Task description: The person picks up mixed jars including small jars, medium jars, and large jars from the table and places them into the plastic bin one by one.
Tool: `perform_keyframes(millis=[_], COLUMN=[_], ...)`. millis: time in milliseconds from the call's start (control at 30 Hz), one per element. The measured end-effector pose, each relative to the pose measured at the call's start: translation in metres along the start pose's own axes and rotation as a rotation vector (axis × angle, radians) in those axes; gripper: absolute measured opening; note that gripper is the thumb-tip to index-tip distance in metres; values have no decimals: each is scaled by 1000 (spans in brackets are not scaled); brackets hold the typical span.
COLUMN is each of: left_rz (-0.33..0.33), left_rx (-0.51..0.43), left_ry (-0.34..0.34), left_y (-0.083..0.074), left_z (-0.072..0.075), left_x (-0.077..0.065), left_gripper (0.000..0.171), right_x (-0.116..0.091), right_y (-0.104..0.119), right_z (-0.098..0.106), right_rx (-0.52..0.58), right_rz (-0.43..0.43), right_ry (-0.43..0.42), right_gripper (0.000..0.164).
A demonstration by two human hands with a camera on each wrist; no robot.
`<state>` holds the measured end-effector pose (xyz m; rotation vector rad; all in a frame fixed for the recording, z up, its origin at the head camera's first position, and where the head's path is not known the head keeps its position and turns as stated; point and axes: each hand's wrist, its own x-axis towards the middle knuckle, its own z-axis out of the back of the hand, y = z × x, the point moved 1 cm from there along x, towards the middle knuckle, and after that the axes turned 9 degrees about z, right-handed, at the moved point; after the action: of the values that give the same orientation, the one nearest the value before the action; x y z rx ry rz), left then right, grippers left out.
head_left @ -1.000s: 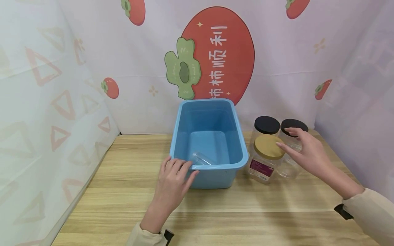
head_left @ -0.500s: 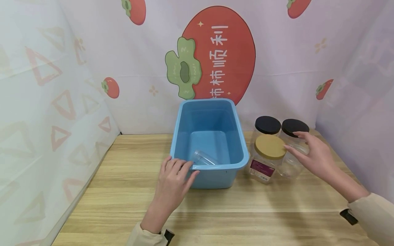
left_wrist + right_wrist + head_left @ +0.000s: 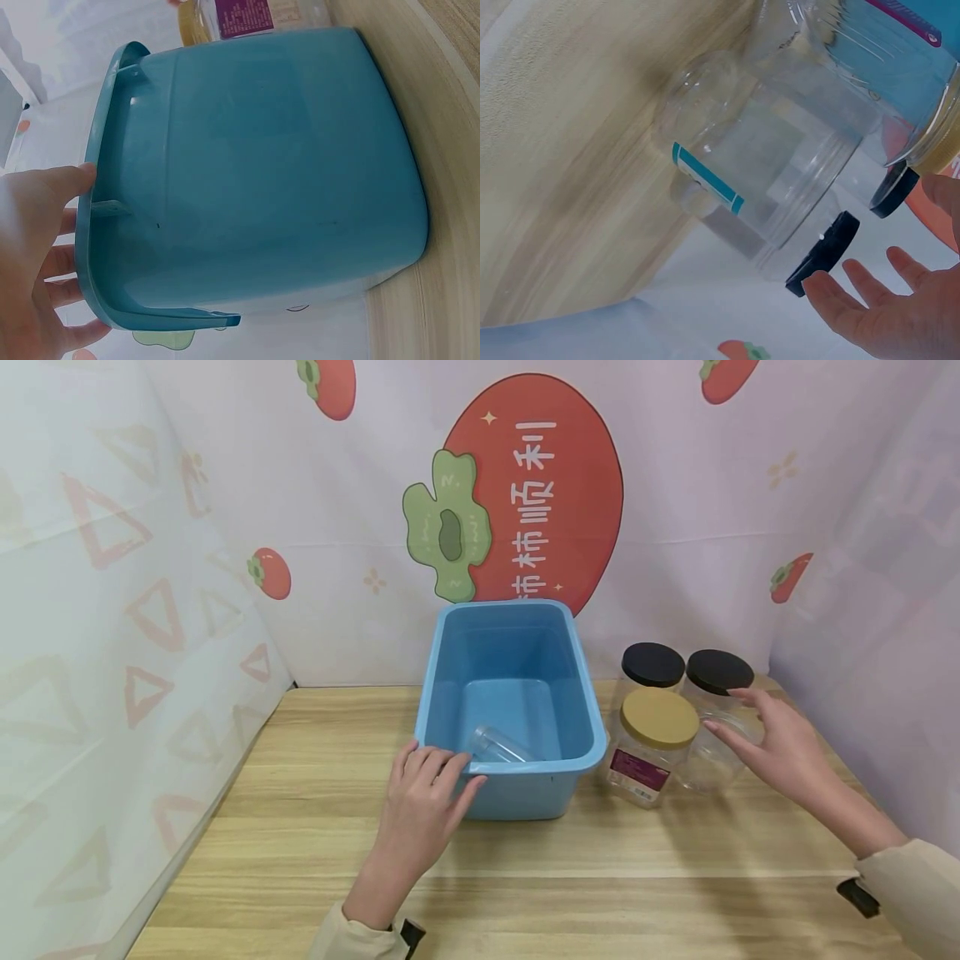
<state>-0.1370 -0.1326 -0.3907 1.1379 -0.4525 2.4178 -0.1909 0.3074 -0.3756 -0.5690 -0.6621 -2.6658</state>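
My left hand [image 3: 422, 802] grips the near left rim of a blue plastic basin [image 3: 588, 693]. The left wrist view shows the thumb on the rim's outer side and the fingers beyond it. Inside the basin lies a clear cylindrical container [image 3: 501, 744], partly hidden by the front wall. My right hand [image 3: 780, 747] hovers with fingers spread and nothing between them. It is beside a clear lidless jar [image 3: 757, 157] with a teal-edged label. Around that jar stand a jar with a gold lid [image 3: 660, 718] and two jars with black lids [image 3: 652, 665] [image 3: 720, 672].
The basin and jars stand on a light wooden table [image 3: 337, 718]. A white cloth with printed persimmons [image 3: 536, 485] hangs behind, and more cloth [image 3: 150, 635] closes off both sides. Each sleeve carries a small black piece [image 3: 857, 896] at the wrist.
My right hand has drawn back to the right, away from the gold and black lids. My left hand stays on the basin's rim.
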Motion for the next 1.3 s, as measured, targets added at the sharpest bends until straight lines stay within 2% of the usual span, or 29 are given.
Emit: perform_keyframes(millis=[367,667,733,833,933,967,1300], left_rz=[-3,0,-3,-6,-5,-5,-1], left_rx=[-1,2,2,3,4,6,9], left_ry=[-12,-2,-2,-4,-4,-4,3], left_y=[-1,0,-1,-1,-1,-1,0], left_z=[0,1,1,2,1,1,1], left_x=[1,1,1,1,1,1,0], left_gripper=[55,54,47,45,45,52,52], right_x=[-7,-9,-9,-9,-10,-10,-12], right_y=[-12,-19,-20,-22,-25,-25,-29], right_z=[-7,-11,-12,-14,-16,-16,-20], right_rx=[25,21,20,26,30,31,43], right_rz=[-23,-69,-73,-73,-78,-80,-60], right_ry=[51,100,108,117,130,133,113], right_gripper=[68,85,85,85,85,85,80])
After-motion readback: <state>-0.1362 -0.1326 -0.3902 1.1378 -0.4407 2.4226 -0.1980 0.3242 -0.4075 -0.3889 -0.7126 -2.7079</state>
